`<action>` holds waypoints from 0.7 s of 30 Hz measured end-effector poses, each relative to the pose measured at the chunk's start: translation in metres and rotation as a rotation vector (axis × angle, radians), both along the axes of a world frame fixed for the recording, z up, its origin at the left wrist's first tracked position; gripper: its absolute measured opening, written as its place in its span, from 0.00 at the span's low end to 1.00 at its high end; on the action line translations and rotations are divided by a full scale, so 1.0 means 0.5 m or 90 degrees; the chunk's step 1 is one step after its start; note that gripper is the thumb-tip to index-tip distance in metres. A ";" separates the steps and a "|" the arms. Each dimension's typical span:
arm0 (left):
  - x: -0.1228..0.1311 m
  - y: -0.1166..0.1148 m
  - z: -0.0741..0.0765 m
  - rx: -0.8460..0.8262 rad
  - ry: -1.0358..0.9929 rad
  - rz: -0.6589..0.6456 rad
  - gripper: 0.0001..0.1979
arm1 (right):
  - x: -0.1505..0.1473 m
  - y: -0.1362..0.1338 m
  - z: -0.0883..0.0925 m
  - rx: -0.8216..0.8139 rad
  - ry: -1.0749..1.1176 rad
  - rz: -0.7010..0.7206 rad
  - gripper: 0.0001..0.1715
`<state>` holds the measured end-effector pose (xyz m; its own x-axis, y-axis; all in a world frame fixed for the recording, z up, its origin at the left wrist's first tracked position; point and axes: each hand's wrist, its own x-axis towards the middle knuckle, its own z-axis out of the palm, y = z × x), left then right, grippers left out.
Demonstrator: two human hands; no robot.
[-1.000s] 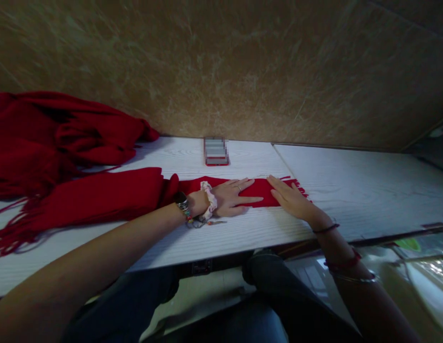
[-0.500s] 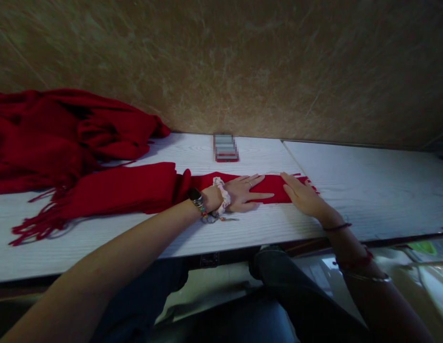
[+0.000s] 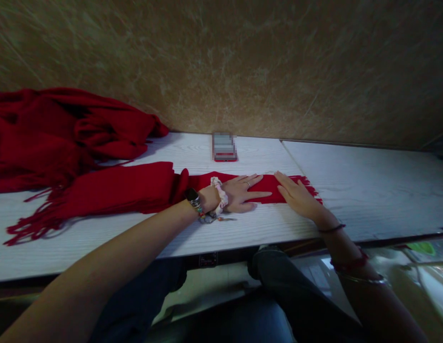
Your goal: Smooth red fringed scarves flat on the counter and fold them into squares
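A red fringed scarf lies lengthwise on the white table, with a thicker folded part at the left and a flat narrow strip running right. My left hand rests on the strip, fingers spread and palm down. Near the strip's right end, my right hand lies flat on the cloth with its fingers stretched out. Short fringe shows beyond the right hand, and longer tassels trail off the left end. Part of the strip is hidden under both hands.
A heap of red cloth sits at the back left against the brown marbled wall. Behind the strip lies a phone with a blurred screen. The white table has a seam at the right; its front edge is just above my legs.
My right hand has slid slightly left along the strip, so more of the fringe at the right end shows. My left hand stays in place on the cloth.
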<state>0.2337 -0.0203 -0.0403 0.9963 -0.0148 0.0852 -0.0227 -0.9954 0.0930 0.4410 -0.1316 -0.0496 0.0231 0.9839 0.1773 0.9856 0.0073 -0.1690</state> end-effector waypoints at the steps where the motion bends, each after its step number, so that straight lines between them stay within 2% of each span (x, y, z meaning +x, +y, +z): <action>1: 0.000 0.000 0.000 -0.001 0.004 0.002 0.25 | 0.005 -0.002 -0.004 0.003 0.001 -0.003 0.27; 8: -0.010 -0.004 0.001 0.009 0.012 0.017 0.24 | 0.025 -0.006 -0.003 0.003 -0.016 -0.034 0.27; 13: -0.029 -0.015 0.017 0.027 0.069 0.081 0.25 | 0.027 -0.008 -0.003 -0.007 -0.024 -0.042 0.27; 15: -0.045 -0.014 0.036 0.055 0.089 0.116 0.25 | 0.021 -0.013 0.007 0.005 -0.044 -0.056 0.27; 18: -0.080 -0.005 0.082 0.118 0.119 0.189 0.25 | -0.013 -0.016 0.037 0.076 -0.087 -0.073 0.27; 21: -0.130 0.010 0.132 0.148 0.156 0.277 0.25 | -0.066 -0.005 0.063 0.115 -0.106 -0.013 0.28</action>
<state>0.1689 -0.0153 0.0259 0.9049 0.4124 -0.1058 0.3904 -0.9029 -0.1799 0.4079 -0.1343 -0.0183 -0.0016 0.9354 0.3536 1.0000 0.0022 -0.0013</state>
